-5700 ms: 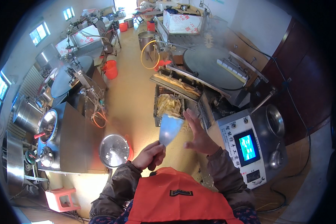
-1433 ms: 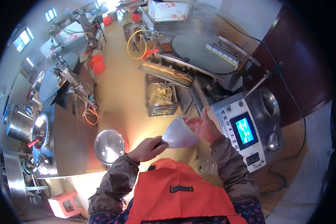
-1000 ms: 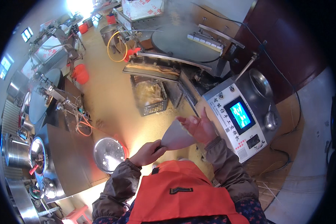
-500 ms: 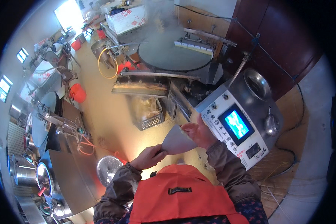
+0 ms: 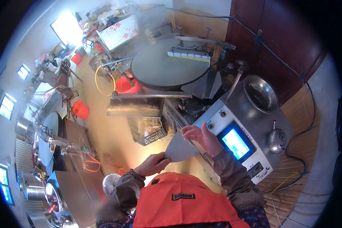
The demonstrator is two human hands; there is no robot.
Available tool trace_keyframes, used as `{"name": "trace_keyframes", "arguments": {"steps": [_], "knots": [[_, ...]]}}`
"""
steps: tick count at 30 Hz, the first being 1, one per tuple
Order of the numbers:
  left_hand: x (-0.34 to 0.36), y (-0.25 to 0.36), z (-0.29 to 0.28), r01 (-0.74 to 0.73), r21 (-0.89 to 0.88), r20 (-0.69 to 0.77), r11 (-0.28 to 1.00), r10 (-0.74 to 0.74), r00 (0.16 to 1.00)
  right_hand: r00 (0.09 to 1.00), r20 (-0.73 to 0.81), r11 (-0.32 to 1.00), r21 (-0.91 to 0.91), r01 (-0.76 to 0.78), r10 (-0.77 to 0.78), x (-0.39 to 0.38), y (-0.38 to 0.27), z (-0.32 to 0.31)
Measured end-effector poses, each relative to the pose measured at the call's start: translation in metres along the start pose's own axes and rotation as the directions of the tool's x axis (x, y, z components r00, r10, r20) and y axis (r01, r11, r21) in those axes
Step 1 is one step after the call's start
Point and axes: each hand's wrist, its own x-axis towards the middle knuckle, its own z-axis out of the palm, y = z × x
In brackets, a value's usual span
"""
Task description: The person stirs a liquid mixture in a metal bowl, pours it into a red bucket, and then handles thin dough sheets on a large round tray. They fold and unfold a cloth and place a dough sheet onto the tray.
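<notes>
My left hand [image 5: 152,164] grips the corner of a thin grey fan-shaped scraper plate [image 5: 181,147], held out flat in front of my red apron [image 5: 182,203]. Beside the plate's far right edge is my right hand [image 5: 203,138], its fingers apart and thumb raised. Those fingertips are at or just above that edge; I cannot tell whether they touch it. A small pale bit shows under them. Just right of that hand stands a white control panel [image 5: 215,119] with a lit blue screen [image 5: 236,143].
Ahead is a large round griddle [image 5: 163,68], steaming, with a metal bar [image 5: 152,95] in front. Below it sits a black crate [image 5: 152,137]. A metal bowl [image 5: 260,93] and a kettle [image 5: 277,140] rest on the right counter. Red buckets [image 5: 80,109] stand left.
The view has shifted slightly. My right hand has opened out, with its thumb lifted from the plate's edge. My left hand keeps its grip on the scraper plate.
</notes>
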Motion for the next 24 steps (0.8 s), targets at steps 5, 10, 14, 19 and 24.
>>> {"name": "trace_keyframes", "arguments": {"steps": [5, 10, 14, 19, 24], "knots": [[0.020, 0.006, -0.018, 0.008, -0.013, 0.067, 1.000, -0.008, 0.998, 0.992, -0.127, 0.965, -0.262, -0.023, -0.011, -0.001, 0.001, -0.021], [0.044, 0.029, -0.071, 0.091, -0.184, 0.097, 0.979, -0.074, 0.993, 0.946, -0.317, 0.815, -0.564, -0.132, -0.066, -0.001, 0.015, -0.042], [0.072, 0.047, -0.146, 0.102, -0.281, -0.036, 0.954, -0.117, 0.992, 0.860, -0.511, 0.963, -0.226, -0.147, 0.011, -0.003, 0.037, -0.042], [0.131, 0.046, -0.296, -0.021, -0.349, -0.134, 0.937, -0.028, 0.991, 0.672, -0.733, 0.985, -0.020, -0.171, 0.102, 0.021, 0.064, -0.018], [0.223, 0.008, -0.427, 0.072, -0.110, -0.202, 0.991, -0.094, 0.975, 0.466, -0.862, 0.978, 0.200, -0.050, 0.200, 0.062, 0.080, 0.009]]}}
